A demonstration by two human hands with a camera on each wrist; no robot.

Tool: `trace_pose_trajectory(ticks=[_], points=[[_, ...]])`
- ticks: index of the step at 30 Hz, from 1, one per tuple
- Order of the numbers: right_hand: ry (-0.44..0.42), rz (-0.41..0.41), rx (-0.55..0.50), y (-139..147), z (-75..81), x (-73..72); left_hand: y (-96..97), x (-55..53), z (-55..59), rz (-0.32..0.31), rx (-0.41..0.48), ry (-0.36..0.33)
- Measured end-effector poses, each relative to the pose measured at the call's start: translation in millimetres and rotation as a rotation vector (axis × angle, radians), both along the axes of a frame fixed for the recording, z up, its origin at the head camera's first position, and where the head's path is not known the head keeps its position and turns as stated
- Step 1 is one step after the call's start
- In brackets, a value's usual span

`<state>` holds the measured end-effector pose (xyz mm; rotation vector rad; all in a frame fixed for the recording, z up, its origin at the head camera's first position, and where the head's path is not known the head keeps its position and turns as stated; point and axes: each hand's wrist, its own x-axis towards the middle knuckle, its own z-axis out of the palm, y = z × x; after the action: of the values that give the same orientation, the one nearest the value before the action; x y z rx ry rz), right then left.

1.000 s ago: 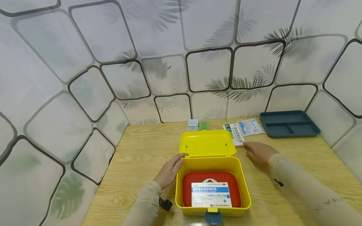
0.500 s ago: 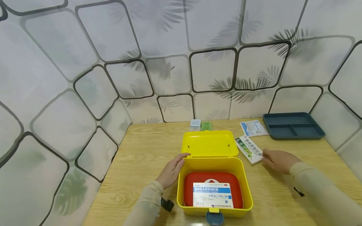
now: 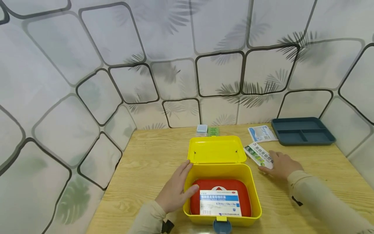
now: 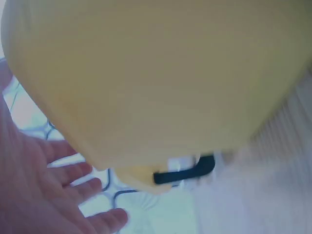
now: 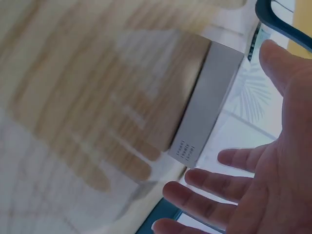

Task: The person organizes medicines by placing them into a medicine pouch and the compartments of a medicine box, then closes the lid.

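An opened yellow plastic box (image 3: 256, 195) stands at the table's front, its lid (image 3: 217, 150) laid back. Inside lies a red pouch (image 3: 243, 195) with a white-and-blue medicine box (image 3: 219, 204) on it. My left hand (image 3: 174, 188) is at the box's left wall, fingers extended and thumb over the rim. To the right, a white-and-green medicine box (image 3: 258, 155) lies slanted on the table. My right hand (image 3: 282, 165) is at its near right end, thumb and fingers spread around that end. In the right wrist view the spread fingers (image 5: 209, 187) stand around the medicine box's end (image 5: 207, 105).
A white-and-blue packet labelled Surgical (image 3: 262, 133) lies behind the medicine box. Beside it stands a dark blue divided tray (image 3: 304, 131). Behind the lid are a small green box (image 3: 213, 131) and a small white-and-blue item (image 3: 202, 129). A patterned backdrop (image 3: 175, 78) borders the table.
The white-and-green medicine box has slid right and nearer, turned slantwise, along with my right hand, whose fingers have since spread. My left hand has opened wider, its thumb now over the yellow box's rim.
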<state>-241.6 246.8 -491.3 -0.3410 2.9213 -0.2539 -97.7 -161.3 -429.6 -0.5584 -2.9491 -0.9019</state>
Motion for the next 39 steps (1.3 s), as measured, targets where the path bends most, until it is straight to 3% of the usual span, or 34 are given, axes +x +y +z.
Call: trace_pose_trajectory(ticks=[6,11,17,23,29,34,39], points=[[-0.003,0.015,-0.015,-3,-7.4,5.1,-2.6,12.0,0.9,-0.085,-0.243,0.071],[0.043,0.05,-0.034,0,-12.4,5.4,-6.8,17.4,-3.0,-0.066,-0.355,0.093],[-0.006,-0.008,-0.15,8,-8.6,4.2,-7.2,19.3,-7.4,-0.049,-0.427,0.181],[-0.004,-0.02,-0.293,17,25.3,5.8,-5.6,18.8,-10.9,-0.057,-0.44,0.211],[0.074,0.05,-0.4,8,68.9,24.0,-4.8,19.5,-10.8,-0.055,-0.426,0.177],[0.153,0.197,-0.461,-12,91.8,47.5,-7.6,21.5,-9.8,-0.088,-0.422,0.174],[0.219,0.358,-0.456,-33,99.5,65.3,-8.0,21.2,-9.5,-0.1,-0.399,0.153]])
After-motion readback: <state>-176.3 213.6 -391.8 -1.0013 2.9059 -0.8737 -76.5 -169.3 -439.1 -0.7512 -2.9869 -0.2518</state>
